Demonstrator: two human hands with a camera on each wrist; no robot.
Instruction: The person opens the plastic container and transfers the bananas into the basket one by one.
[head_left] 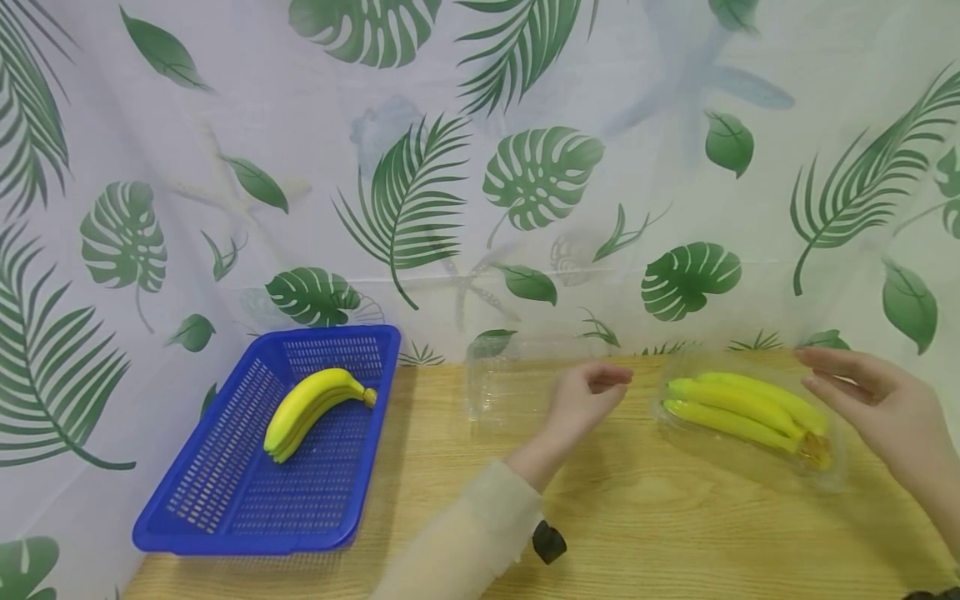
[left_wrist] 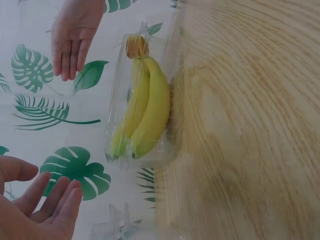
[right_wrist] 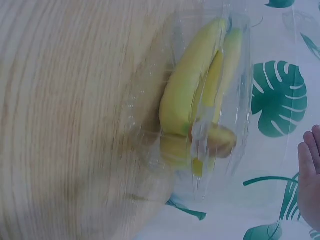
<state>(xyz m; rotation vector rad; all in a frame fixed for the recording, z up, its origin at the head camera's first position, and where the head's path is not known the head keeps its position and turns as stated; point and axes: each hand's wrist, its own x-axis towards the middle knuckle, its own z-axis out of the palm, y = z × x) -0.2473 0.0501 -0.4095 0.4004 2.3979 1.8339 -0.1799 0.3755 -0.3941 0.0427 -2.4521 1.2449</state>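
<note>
Sleeve, pale cream, on my left forearm [head_left: 480,533], crossing the worktop [head_left: 645,533] at the bottom of the head view; a small black object [head_left: 549,542] lies just beside it.

Item 1: clear plastic clamshell [head_left: 750,467] holding a bunch of bananas [head_left: 746,406], resting on the worktop at about 3 o'clock from centre, stem end toward 4 o'clock. I judge the shell light, thin and springy, slick to the touch and apt to buckle or pop open if squeezed at the middle; the fruit inside gives it most of its weight. Best hold, in my view: both long ends at the rim, lifted level.

Item 2: left hand [head_left: 585,400], at 9 o'clock of the clamshell, near but apart, fingers loosely curled and holding nothing.

Item 3: right hand [head_left: 877,396], at 3 o'clock of the clamshell, fingers straight and relaxed, just above its far corner; whether they touch I cannot tell.

Item 4: second clear container [head_left: 510,383], at 12 o'clock of the left hand.

Item 5: blue basket [head_left: 225,517], well apart at 9 o'clock, with another banana bunch [head_left: 315,408] in it.

Item 6: leaf-print backdrop [head_left: 480,167].
</note>
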